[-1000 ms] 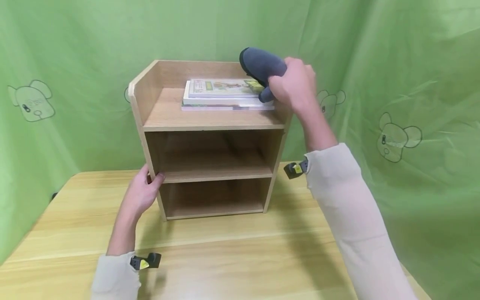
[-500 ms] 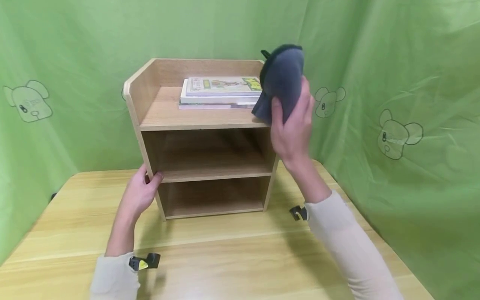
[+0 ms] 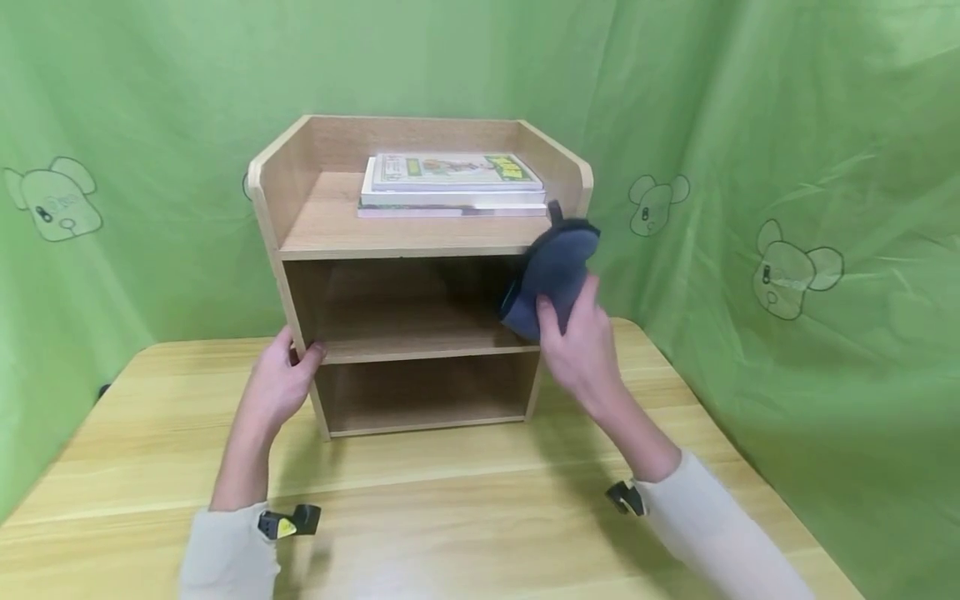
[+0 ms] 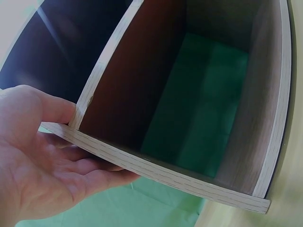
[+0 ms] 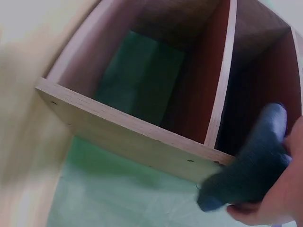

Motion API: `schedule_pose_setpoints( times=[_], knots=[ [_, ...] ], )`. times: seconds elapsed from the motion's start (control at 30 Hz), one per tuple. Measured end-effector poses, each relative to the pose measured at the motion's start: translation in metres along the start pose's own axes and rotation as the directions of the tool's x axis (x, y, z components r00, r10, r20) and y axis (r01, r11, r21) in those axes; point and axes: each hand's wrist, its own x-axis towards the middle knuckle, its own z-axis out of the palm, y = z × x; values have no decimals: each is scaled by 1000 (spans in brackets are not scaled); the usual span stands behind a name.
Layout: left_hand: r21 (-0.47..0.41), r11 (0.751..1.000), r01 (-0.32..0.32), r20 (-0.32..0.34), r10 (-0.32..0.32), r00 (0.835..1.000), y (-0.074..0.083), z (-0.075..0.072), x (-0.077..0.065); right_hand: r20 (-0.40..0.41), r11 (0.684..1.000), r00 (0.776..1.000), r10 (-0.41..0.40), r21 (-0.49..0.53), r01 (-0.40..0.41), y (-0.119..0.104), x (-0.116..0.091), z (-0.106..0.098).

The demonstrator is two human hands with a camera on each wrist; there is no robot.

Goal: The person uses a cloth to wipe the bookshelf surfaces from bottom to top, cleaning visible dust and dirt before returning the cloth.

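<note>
A small wooden shelf (image 3: 412, 250) with three levels stands upright on the table. My left hand (image 3: 279, 379) grips its left side panel, thumb inside by the middle board and fingers along the outside, as the left wrist view also shows (image 4: 71, 161). My right hand (image 3: 581, 350) holds a folded blue-grey cloth (image 3: 557, 271) with a black edge and a small loop, pinched between thumb and fingers. The cloth is at the right front edge of the shelf, overlapping the middle opening. In the right wrist view the cloth (image 5: 251, 165) appears bunched beside the side panel.
Several books (image 3: 453, 185) lie stacked on the shelf's top level, between its raised sides. The light wooden table (image 3: 435, 517) extends in front and to both sides. Green curtains (image 3: 787, 167) with bear-like drawings hang behind and at the sides.
My right hand has brought the cloth down from above the top level's right side to the middle opening's right edge. My left hand keeps its grip on the left panel.
</note>
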Motion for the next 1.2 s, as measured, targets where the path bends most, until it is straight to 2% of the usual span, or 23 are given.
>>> schedule_pose_setpoints(
  times=[0.1,0.2,0.4,0.57,0.73,0.9,1.0,1.13,1.2],
  knots=[
    [-3,1000,4,5,-4,1000,0,-1,0,114,994,992,50,-102,-38,5,-9,-5],
    [-6,1000,10,9,-10,1000,1,-3,0,203,982,977,71,-186,-33,10,-14,-8],
    [-3,1000,14,11,-14,1000,1,-4,0,302,967,951,74,-255,6,17,-16,-13],
    [-6,1000,15,11,-14,1000,1,-3,-1,352,980,932,85,-197,-15,22,-15,-14],
    [-29,999,16,16,-16,1000,1,-1,0,414,990,902,124,-112,-85,24,-15,-14],
    [-29,999,20,15,-19,1000,1,-3,0,466,990,874,136,-83,-110,27,-15,-14],
    [-23,1000,20,8,-20,1000,0,-4,0,497,986,851,169,-85,-145,37,-20,-6],
    [-18,1000,13,7,-12,1000,-1,-3,1,548,963,792,268,-129,-236,60,-36,17],
    [-22,1000,5,10,-5,1000,-1,-2,1,554,949,771,314,-165,-268,70,-43,26]
  ],
)
